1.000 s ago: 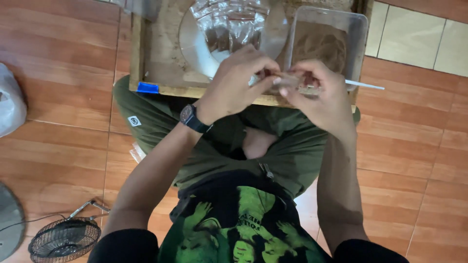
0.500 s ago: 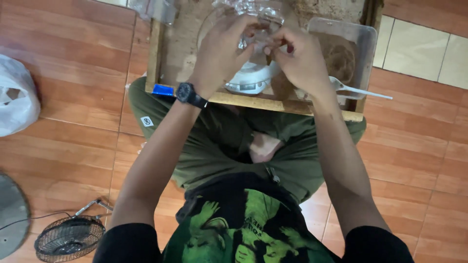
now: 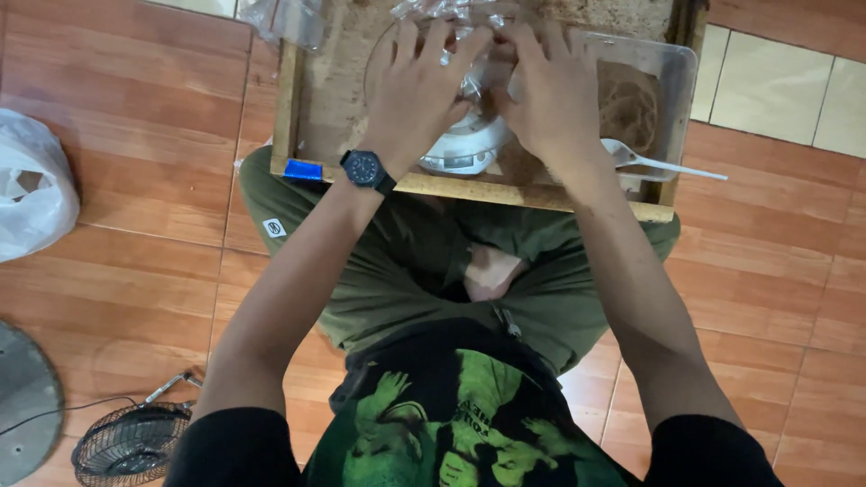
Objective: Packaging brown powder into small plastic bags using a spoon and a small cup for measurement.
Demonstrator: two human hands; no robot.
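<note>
Both hands lie palm down, side by side, on a crinkled clear bag (image 3: 469, 18) at the top of the view. The left hand (image 3: 419, 95) has its fingers spread flat and loosely open over the bag's left part; a black watch (image 3: 365, 169) sits on its wrist. The right hand (image 3: 552, 99) lies flat with fingers stretched forward on the bag's right part; whether either hand pinches the plastic underneath cannot be told. The bag lies on a white scale (image 3: 460, 149), which stands on a wooden tray (image 3: 287, 99) serving as the surface across the person's lap. Just right of the right hand, a clear tub (image 3: 672, 63) holds brown powder (image 3: 631, 104), and a white spoon (image 3: 663, 165) juts out over the tray's right edge. A white sack (image 3: 32, 185) and a small fan (image 3: 126, 446) are on the tiled floor, well apart to the left.
</note>
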